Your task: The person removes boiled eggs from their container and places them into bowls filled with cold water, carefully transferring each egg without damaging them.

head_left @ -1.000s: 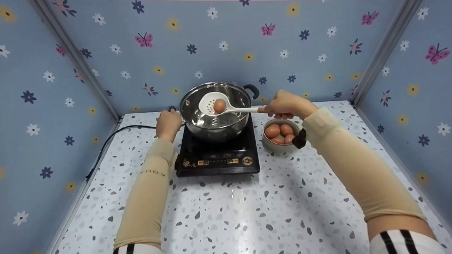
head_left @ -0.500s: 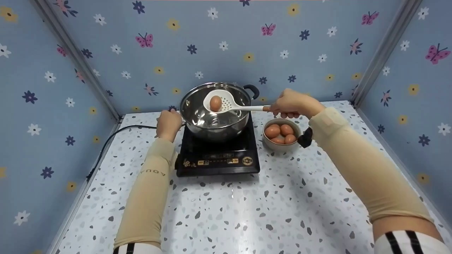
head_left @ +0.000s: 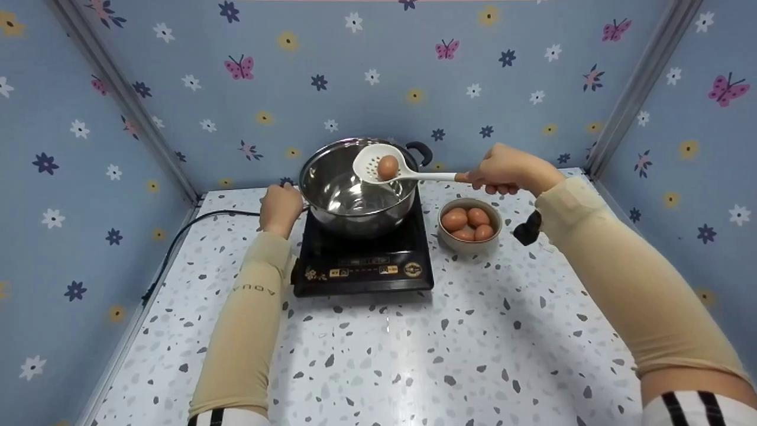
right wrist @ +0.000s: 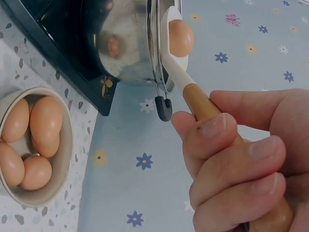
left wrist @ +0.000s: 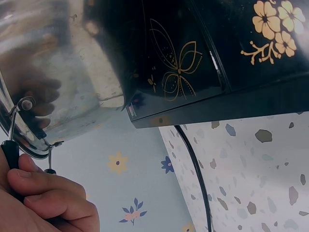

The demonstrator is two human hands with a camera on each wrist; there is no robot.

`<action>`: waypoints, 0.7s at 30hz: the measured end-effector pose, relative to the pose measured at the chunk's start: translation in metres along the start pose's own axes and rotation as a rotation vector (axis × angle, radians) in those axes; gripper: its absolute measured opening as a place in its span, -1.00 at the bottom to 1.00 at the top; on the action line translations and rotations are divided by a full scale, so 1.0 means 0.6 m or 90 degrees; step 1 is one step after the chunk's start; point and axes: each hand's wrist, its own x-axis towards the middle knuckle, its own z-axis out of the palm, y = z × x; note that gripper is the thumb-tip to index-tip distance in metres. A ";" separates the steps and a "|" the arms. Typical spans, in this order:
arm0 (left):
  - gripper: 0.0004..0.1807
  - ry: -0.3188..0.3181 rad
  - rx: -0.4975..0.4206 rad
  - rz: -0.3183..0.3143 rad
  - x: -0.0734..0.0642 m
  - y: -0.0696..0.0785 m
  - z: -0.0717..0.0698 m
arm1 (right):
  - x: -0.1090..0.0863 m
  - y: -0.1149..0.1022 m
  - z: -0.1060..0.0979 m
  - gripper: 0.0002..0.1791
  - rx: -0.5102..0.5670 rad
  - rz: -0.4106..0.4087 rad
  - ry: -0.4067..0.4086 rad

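Observation:
With my right hand I grip the wooden handle of a white slotted spoon. One brown egg lies in the spoon's bowl, which is over the right part of a steel pot. At the pot's left side, my left hand has its fingers curled round the black side handle, as the left wrist view shows. Right of the pot, a bowl holds several more brown eggs. In the right wrist view the spoon is just above the pot's rim with the egg in it.
Under the pot is a black induction cooker with gold markings. A power cable runs from it to the left. A flowered wall stands close behind, with side walls left and right. The tabletop is speckled white.
The spoon and my right hand have shifted to the right and slightly up, the egg rolling a little in the spoon. My left hand stays at the pot handle.

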 end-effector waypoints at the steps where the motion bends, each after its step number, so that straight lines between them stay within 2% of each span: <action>1: -0.35 -0.002 -0.002 0.000 0.000 0.000 0.000 | -0.002 0.002 -0.002 -0.62 0.001 0.003 0.000; 5: -0.36 0.003 -0.003 -0.002 0.002 0.000 0.001 | -0.009 0.008 -0.010 -0.58 0.007 0.010 0.000; 12: -0.35 0.005 0.004 -0.003 0.003 -0.002 0.003 | -0.018 0.023 -0.021 -0.66 0.025 0.003 -0.002; 21: -0.34 0.006 0.002 0.007 -0.003 0.001 0.000 | -0.029 0.037 -0.035 -0.60 0.022 0.012 0.000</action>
